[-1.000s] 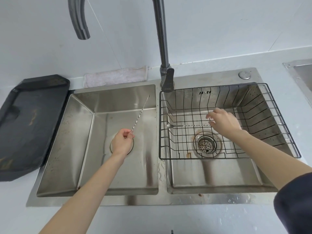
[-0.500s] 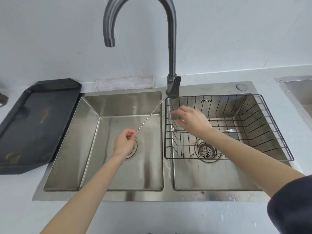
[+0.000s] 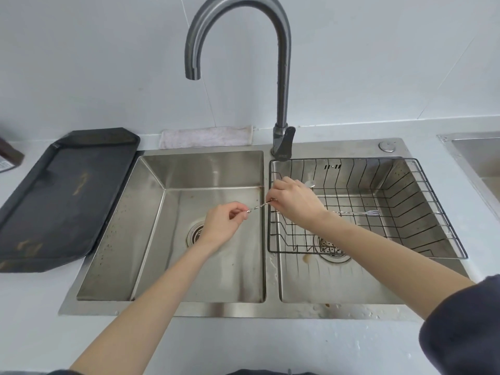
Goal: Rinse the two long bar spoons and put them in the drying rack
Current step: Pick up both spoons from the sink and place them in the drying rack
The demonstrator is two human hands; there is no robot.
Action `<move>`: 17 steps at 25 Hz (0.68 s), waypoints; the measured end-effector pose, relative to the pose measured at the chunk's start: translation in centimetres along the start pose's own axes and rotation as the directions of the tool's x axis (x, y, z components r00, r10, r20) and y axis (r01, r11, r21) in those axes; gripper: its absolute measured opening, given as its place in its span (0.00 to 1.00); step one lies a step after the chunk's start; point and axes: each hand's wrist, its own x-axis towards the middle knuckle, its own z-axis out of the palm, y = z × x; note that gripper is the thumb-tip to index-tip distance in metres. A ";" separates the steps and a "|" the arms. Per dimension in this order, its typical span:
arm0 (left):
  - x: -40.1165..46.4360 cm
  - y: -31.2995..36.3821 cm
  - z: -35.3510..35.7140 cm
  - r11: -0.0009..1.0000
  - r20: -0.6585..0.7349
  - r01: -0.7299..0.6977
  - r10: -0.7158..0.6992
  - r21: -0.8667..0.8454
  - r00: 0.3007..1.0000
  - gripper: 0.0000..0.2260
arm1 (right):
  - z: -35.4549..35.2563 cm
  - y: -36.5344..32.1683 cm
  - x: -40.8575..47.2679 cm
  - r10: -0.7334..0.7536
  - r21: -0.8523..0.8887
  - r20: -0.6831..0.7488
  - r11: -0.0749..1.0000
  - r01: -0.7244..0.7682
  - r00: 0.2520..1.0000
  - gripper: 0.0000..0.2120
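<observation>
Head view: thin twisted-stem bar spoon (image 3: 258,207) pinched between left hand (image 3: 223,226) and right hand (image 3: 293,201).

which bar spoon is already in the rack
The spoon with the forked end, lying loose across the rack floor. The other spoon is gripped by both hands above the sink divider.

Both hands (image 3: 224,224) (image 3: 295,201) pinched (fingertips nearly meeting).

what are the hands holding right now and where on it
Both hold one bar spoon by its twisted stem: the left hand pinches one end, the right hand the other, above the divider between the basins.
</observation>
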 end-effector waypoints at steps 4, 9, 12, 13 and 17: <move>0.2 1.0 0.5 0.995 0.011 -0.049 0.049 0.087 0.999 0.06 | -0.1 0.9 -0.9 0.035 -0.004 0.015 0.999 -0.035 0.999 0.13; 1.1 2.5 1.3 0.977 0.077 -0.107 0.094 0.186 0.993 0.07 | -0.2 4.0 -3.0 0.133 0.055 0.007 0.990 -0.134 0.991 0.12; 1.7 3.3 2.1 0.961 0.095 -0.153 0.134 0.230 0.986 0.10 | -0.6 6.7 -4.9 0.198 0.037 -0.034 0.980 -0.197 0.980 0.11; 1.9 3.5 2.5 0.953 0.106 -0.173 0.151 0.251 0.983 0.12 | -0.8 7.7 -5.5 0.229 0.030 -0.039 0.973 -0.228 0.973 0.11; 2.1 4.0 4.6 0.891 0.227 -0.275 0.202 0.360 0.953 0.20 | -0.5 11.3 -8.4 0.368 0.007 0.005 0.930 -0.368 0.930 0.11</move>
